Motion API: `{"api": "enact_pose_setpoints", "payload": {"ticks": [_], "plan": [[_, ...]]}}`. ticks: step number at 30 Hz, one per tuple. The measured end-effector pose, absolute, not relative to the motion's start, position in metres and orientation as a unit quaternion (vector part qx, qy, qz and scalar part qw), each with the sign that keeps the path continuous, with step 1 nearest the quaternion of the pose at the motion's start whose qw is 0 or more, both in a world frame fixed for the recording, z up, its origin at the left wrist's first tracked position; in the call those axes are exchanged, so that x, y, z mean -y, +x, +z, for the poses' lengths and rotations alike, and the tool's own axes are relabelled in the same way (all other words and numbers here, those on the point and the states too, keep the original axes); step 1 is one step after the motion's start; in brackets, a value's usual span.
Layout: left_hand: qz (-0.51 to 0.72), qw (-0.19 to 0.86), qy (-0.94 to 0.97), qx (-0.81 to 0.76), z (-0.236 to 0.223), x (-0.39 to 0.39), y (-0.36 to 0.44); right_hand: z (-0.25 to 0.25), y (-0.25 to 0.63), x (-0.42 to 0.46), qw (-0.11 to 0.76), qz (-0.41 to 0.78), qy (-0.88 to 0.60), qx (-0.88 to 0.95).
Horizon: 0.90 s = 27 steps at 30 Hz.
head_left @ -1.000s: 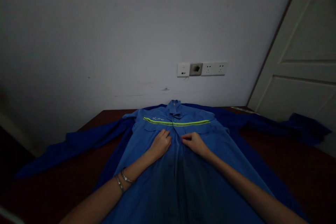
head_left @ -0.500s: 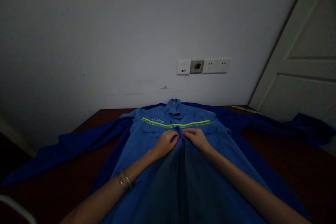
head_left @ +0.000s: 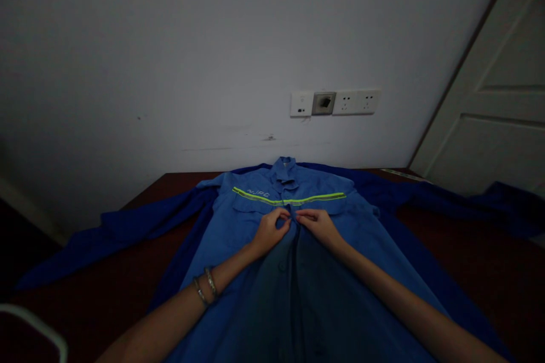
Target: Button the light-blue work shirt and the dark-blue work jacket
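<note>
A blue work jacket [head_left: 242, 244] lies spread out with its collar toward the wall and a yellow reflective stripe across the chest. Just below that stripe, my left hand [head_left: 271, 229] pinches the left edge of the front opening. My right hand [head_left: 317, 224] faces it, fingertips closed on the right edge of the opening. The fingertips of both hands nearly meet. Any button between them is too small and dark to make out. Below my hands the two front edges lie side by side, with a dark gap running down.
Beneath the jacket is a dark red-brown table [head_left: 153, 187] against a white wall. Darker blue sleeves [head_left: 157, 212] stretch out to both sides. Sockets [head_left: 355, 102] sit on the wall, and a panelled door [head_left: 494, 125] stands at right. A white curved bar [head_left: 38, 323] shows at lower left.
The view has shifted slightly, so the wall and jacket sit a little differently in the picture. Both hands stay at the same place on the front opening, with only small finger movement.
</note>
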State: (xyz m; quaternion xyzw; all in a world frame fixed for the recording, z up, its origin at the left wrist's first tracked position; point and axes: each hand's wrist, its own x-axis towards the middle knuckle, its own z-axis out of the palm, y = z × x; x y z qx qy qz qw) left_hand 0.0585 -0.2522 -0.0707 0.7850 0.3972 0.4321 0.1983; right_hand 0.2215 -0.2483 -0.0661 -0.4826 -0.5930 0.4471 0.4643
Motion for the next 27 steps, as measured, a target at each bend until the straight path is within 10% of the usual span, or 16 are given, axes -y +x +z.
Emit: {"api": "enact_pose_setpoints", "payload": {"ticks": [27], "plan": [[0.436, 0.218, 0.776, -0.400, -0.0751, 0.2500, 0.0571, -0.0632, 0.2269, 0.2502, 0.409, 0.287, -0.410, 0.763]]}}
